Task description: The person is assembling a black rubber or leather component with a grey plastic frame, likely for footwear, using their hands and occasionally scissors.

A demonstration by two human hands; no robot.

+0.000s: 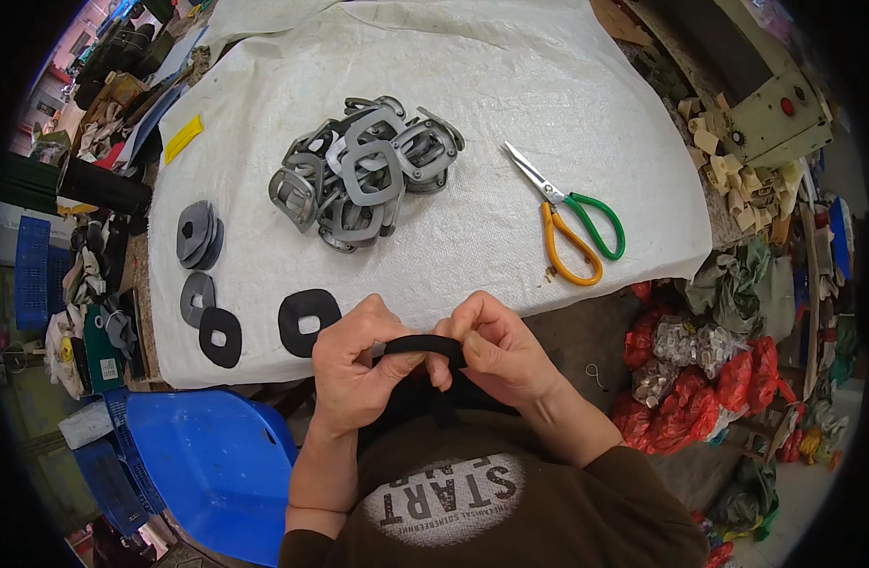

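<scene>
Faces a white sheet [482, 260] beyond the fingers [477, 307], grey frames [349, 176] heaped farther out, scissors [553, 192] ahead to the right. Clamps fingers of left hand [354, 364] and right hand [510, 355] on a curved black piece [417, 344] between them.

I have one black thing [419, 342] in my hands. It looks like a thick band, dark all over, and it is bent like a little rainbow, with its middle bowed away from me. One end is pinched in my left hand [352, 364], and the other end is pinched in my right hand [507, 355]. The middle goes across between them. My fingers hide some of it, so I can't tell its whole shape.
</scene>
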